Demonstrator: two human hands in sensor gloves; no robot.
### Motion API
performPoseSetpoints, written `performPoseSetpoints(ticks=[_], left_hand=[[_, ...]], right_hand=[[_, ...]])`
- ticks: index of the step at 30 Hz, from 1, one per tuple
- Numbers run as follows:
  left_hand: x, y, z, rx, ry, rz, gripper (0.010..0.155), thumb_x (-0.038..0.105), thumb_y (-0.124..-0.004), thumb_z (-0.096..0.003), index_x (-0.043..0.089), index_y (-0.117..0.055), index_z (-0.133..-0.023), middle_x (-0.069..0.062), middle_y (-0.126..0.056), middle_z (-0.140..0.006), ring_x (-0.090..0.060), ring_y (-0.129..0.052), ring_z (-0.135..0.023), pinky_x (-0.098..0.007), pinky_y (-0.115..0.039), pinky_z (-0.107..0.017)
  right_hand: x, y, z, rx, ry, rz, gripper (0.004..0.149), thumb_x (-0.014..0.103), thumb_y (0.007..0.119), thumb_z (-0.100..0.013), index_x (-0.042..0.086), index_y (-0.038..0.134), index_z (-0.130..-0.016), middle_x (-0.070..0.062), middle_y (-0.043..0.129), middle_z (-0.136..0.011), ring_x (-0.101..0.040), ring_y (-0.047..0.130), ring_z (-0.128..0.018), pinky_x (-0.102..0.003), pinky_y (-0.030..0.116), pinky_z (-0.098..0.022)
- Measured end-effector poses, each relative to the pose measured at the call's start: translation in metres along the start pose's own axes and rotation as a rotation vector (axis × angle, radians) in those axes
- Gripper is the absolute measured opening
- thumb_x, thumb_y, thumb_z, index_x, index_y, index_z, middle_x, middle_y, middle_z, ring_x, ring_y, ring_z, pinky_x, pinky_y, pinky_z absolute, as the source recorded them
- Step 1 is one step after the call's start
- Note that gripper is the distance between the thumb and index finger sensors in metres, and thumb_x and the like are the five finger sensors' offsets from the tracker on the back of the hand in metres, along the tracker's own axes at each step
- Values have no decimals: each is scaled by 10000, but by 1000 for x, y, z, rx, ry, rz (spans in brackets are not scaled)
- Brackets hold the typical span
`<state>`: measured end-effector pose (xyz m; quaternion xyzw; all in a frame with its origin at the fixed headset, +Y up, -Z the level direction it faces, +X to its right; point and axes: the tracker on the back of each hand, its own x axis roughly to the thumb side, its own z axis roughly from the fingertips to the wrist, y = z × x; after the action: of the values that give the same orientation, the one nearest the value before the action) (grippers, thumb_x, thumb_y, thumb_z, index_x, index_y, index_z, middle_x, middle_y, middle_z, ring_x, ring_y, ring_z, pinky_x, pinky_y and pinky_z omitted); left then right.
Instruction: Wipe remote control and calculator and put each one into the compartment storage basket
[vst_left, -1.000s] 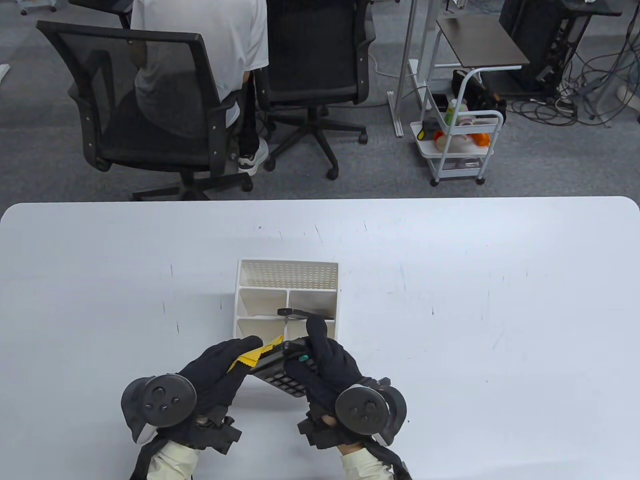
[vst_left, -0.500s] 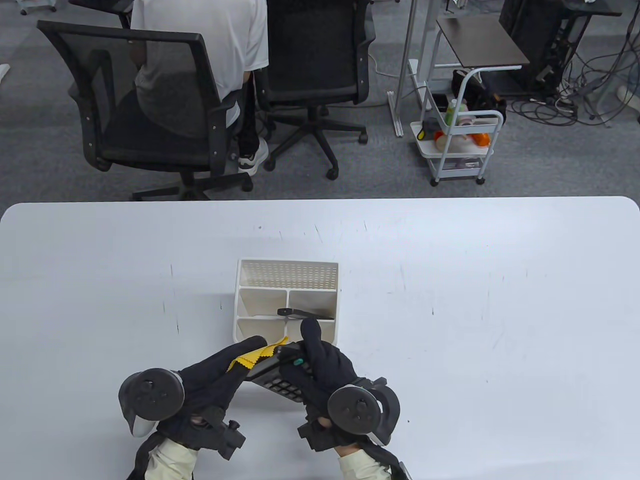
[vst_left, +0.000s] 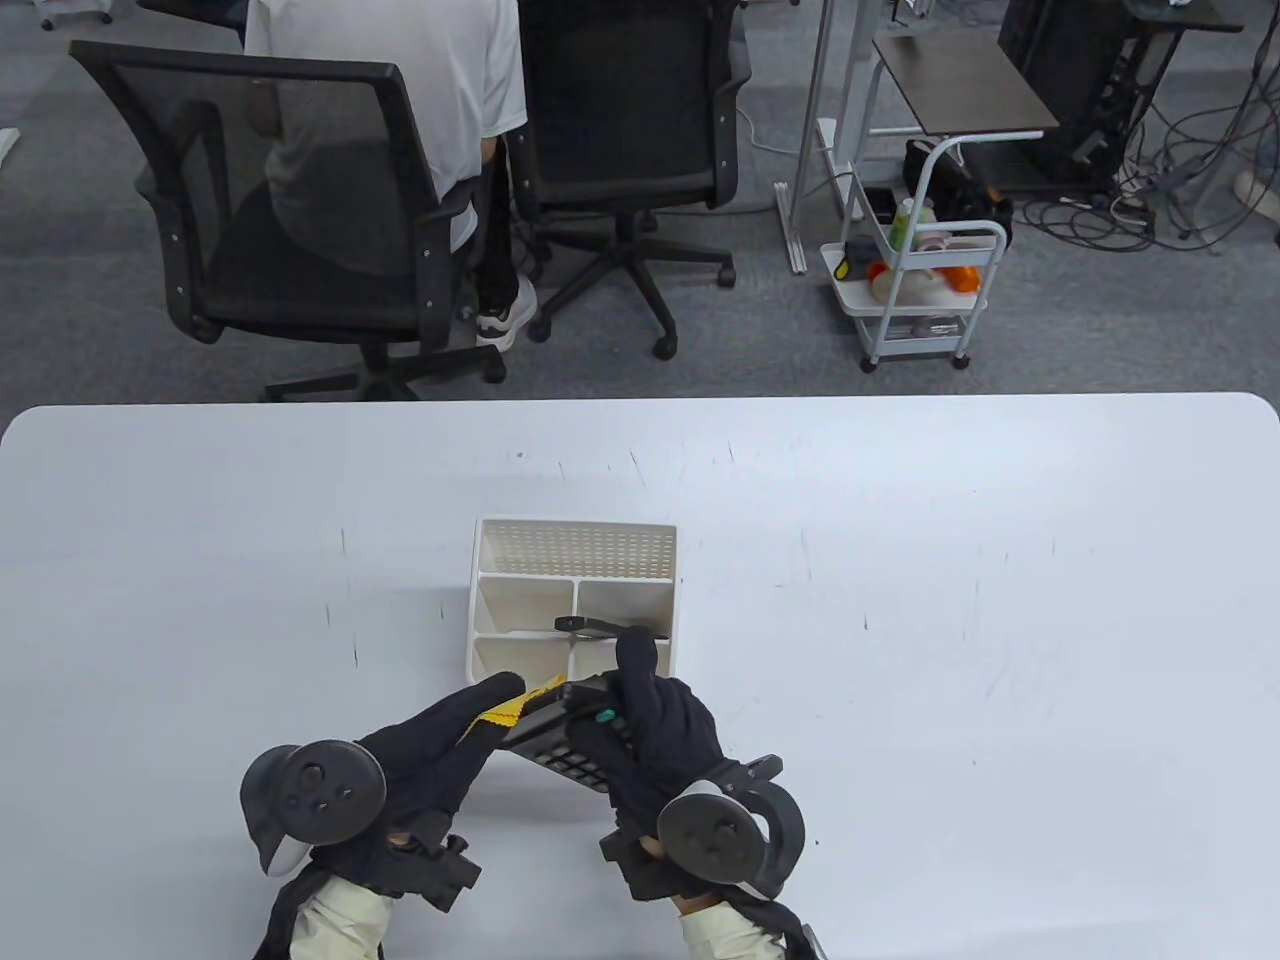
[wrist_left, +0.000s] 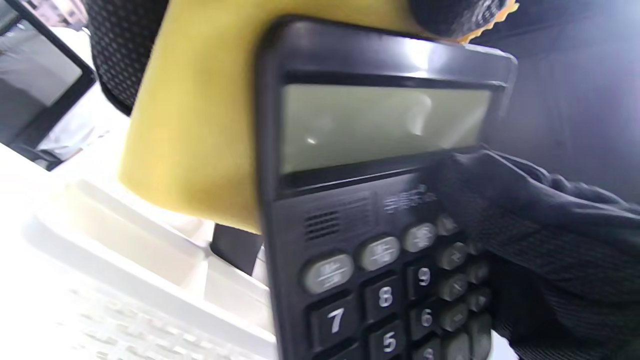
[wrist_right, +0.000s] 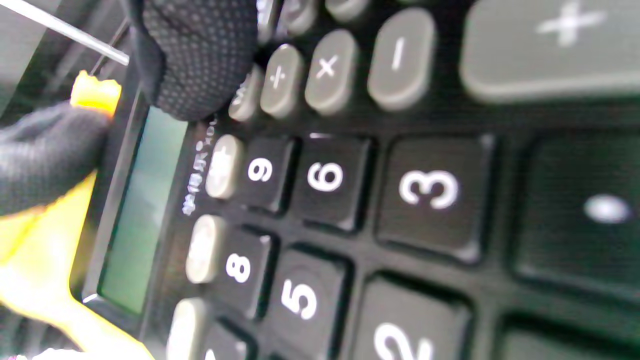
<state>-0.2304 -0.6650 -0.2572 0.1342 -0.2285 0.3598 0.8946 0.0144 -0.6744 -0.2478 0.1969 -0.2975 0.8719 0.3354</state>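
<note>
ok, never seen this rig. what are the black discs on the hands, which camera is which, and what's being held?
No robot: a person's two hands in black sensor gloves, with a round tracker strapped to the back of each. One camera looks down at the white table; the other two sit on the wrists. The right hand grips a black push-button calculator. The left hand presses a yellow wiping cloth against its display end. Just beyond stands a white plastic compartment basket with a dark remote control already inside.
</note>
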Motion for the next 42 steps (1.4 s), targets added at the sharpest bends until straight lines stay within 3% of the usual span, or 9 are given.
performPoseSetpoints(ticks=[6,11,17,19,26,31,35,37,42], left_hand=[[8,-3,2,45,-65,102,511,494,-639,-555,235,-807,-961,-79,-967,-915,-344,-1022,-784,-529,-862,-561],[5,-4,1,30,-60,368,503,490,-636,-561,249,-794,-974,-68,-923,-969,-362,-955,-859,-550,-808,-614],[1,-8,0,-76,-7,172,577,566,-577,-553,266,-746,-1016,-64,-893,-1005,-351,-939,-881,-526,-811,-620],[-3,-9,-1,-115,11,203,598,589,-573,-547,265,-747,-1019,-69,-890,-1010,-359,-930,-887,-529,-808,-621],[-18,-6,-2,-175,72,159,586,602,-659,-528,283,-741,-1013,-50,-893,-1002,-359,-949,-861,-528,-816,-607],[-20,-7,-4,-126,55,401,564,577,-722,-515,289,-739,-1000,-57,-892,-986,-328,-979,-821,-520,-827,-595],[-20,-13,-4,-151,40,566,601,551,-754,-511,272,-673,-1038,-70,-875,-990,-303,-987,-812,-506,-833,-594],[-19,-16,-5,-162,40,599,595,477,-778,-518,261,-636,-1054,-85,-863,-989,-294,-994,-800,-498,-840,-587],[-14,-7,-5,-49,63,431,554,407,-805,-503,248,-705,-1024,-107,-922,-942,-306,-1046,-735,-503,-875,-533]], right_hand=[[7,14,3,78,-46,37,896,333,885,-437,-39,400,-1092,-112,937,-781,-293,1016,-539,-598,740,-547],[9,15,3,92,-65,39,931,342,898,-424,-46,374,-1089,-104,955,-763,-277,1033,-521,-582,757,-541],[14,9,4,51,-90,48,950,339,905,-424,-61,354,-1087,-100,952,-759,-291,1021,-525,-589,738,-549],[12,9,4,53,-85,54,954,343,904,-425,-71,354,-1086,-97,945,-768,-287,1020,-528,-588,738,-549],[-8,-7,-2,-33,65,-125,940,342,893,-434,-76,363,-1088,-104,937,-778,-299,1010,-534,-599,716,-556],[-23,-9,-1,-65,178,-350,916,341,875,-450,-76,370,-1090,-111,919,-791,-301,999,-544,-615,699,-558],[-29,-2,2,-65,244,-530,902,341,850,-469,-81,351,-1091,-118,894,-810,-306,983,-568,-634,679,-561],[-27,1,3,-67,263,-584,887,332,841,-478,-79,352,-1093,-132,879,-820,-324,968,-590,-657,656,-563],[-16,-3,-1,-35,195,-377,849,315,813,-516,-16,316,-1121,-193,739,-981,-439,803,-831,-711,583,-590]])
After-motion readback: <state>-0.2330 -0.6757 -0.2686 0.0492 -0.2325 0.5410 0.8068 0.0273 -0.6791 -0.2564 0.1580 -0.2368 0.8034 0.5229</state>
